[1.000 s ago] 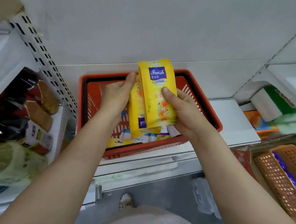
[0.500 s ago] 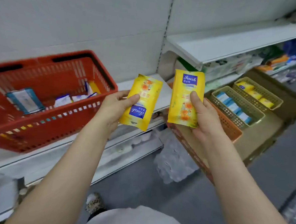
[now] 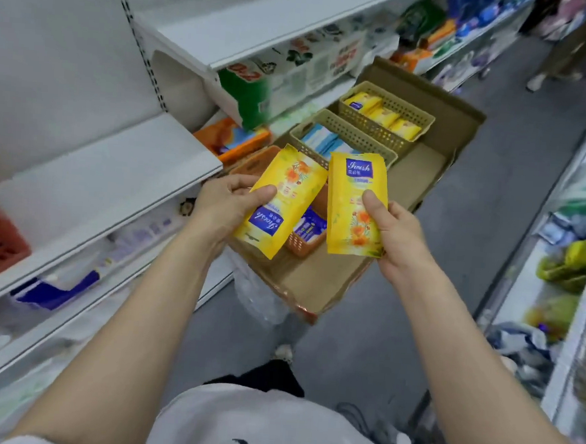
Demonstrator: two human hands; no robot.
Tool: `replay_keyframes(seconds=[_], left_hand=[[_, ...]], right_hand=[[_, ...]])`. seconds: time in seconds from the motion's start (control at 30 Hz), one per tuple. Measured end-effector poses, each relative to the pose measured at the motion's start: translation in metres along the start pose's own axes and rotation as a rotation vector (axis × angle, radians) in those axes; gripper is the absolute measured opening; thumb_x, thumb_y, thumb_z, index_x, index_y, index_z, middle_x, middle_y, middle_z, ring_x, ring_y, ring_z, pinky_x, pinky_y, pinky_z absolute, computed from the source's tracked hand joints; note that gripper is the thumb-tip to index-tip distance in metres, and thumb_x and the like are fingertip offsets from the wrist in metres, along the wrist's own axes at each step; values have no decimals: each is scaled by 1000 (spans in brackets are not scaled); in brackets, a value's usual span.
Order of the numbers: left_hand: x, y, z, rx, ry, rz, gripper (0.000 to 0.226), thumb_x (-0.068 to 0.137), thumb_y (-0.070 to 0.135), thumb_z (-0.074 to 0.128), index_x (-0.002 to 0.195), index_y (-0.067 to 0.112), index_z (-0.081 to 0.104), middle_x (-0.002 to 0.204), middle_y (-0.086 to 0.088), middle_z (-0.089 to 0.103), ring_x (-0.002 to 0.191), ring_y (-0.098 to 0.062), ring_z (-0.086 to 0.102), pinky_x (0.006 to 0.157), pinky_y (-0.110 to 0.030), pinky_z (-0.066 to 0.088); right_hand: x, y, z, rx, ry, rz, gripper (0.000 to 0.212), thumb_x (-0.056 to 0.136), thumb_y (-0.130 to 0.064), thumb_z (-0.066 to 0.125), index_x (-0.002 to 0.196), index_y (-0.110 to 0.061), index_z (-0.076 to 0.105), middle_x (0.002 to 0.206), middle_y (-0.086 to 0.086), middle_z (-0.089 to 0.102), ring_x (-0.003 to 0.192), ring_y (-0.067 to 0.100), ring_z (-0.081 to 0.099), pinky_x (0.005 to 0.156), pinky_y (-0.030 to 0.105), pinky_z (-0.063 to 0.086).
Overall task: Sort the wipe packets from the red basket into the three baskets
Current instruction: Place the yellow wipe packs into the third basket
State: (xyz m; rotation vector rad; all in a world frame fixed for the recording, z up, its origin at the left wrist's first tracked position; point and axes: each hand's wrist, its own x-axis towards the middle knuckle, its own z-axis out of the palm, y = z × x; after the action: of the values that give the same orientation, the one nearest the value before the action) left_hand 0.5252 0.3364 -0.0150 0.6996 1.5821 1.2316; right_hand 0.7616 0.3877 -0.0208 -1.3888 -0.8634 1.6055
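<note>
Carrying step under way. One yellow packet is gripped by the left hand, another yellow packet by the right hand, mid-frame above the orange basket. Next, probably: delivery to the far basket, upper right, where yellow packets lie.

Left grip, right grip, each pinching.
</note>
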Motion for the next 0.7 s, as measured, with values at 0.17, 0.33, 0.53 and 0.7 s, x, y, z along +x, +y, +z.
replay_keyframes(seconds=[0.17, 0.33, 0.53, 0.7], left_hand=[[66, 17, 76, -19, -66, -16, 31, 82, 20, 78, 109, 11, 69, 83, -1, 76, 64, -11, 72, 55, -23, 56], [123, 31, 156, -57, -130, -94, 39, 82, 16, 78, 117, 3, 65, 82, -3, 76, 65, -15, 72, 60, -29, 59], [178, 41, 249, -100, -159, -175, 54, 76, 11, 79, 125, 8, 59, 106, -9, 74, 85, -20, 74, 78, -40, 60], [209, 42, 325, -195, -52, -208, 43, 80, 5, 74, 121, 10, 60, 108, -12, 72, 85, -19, 73, 75, -35, 61]], right_hand=[[62, -35, -46, -64, 101, 8, 27, 87, -28, 73, 106, -11, 65, 99, 8, 76, 81, 20, 72, 79, 40, 60], [120, -71, -102, -68, 168, 44, 25, 88, -29, 72, 105, -13, 65, 104, 8, 75, 90, 22, 72, 86, 44, 59], [203, -101, -173, -62, 156, 85, 32, 87, -28, 74, 113, -11, 65, 101, 7, 76, 93, 27, 73, 87, 48, 58], [294, -141, -224, -126, 10, 77, 25, 87, -23, 74, 108, -13, 65, 101, 8, 76, 90, 25, 73, 89, 50, 57]])
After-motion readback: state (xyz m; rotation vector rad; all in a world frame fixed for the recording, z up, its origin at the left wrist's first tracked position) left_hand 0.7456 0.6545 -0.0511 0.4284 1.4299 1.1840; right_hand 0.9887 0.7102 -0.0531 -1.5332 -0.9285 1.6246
